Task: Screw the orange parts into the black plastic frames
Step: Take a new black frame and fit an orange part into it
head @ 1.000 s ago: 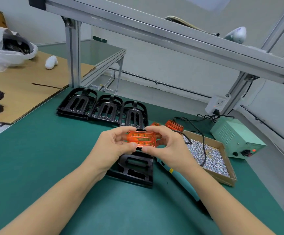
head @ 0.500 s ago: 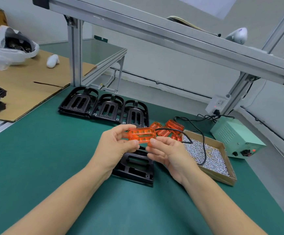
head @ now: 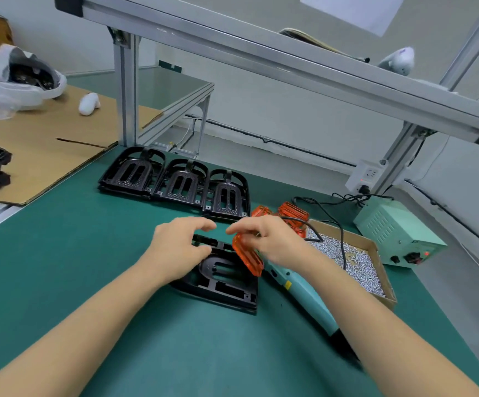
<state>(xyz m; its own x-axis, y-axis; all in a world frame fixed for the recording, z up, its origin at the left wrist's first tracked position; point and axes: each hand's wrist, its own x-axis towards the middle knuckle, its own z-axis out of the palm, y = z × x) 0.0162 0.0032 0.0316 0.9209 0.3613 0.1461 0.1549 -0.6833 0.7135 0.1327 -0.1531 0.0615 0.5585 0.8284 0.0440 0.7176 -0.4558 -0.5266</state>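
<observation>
A black plastic frame (head: 227, 285) lies flat on the green mat in front of me. My right hand (head: 272, 242) grips an orange part (head: 247, 257) and holds it tilted on edge over the frame's right side. My left hand (head: 178, 247) hovers over the frame's left end with fingers loosely curved and nothing in it. Behind my right hand sit more orange parts (head: 292, 214). Three black frames (head: 175, 181) stand in a row at the back of the mat.
A teal electric screwdriver (head: 304, 296) lies right of the frame, partly under my right forearm. A cardboard box of screws (head: 350, 259) and a green power unit (head: 395, 233) stand further right. Cardboard sheet (head: 46, 144) and more black parts lie at left. An aluminium beam crosses overhead.
My left hand has let go of the orange part and moved down over the frame. My right hand now holds the part alone, turned on edge and lowered toward the frame.
</observation>
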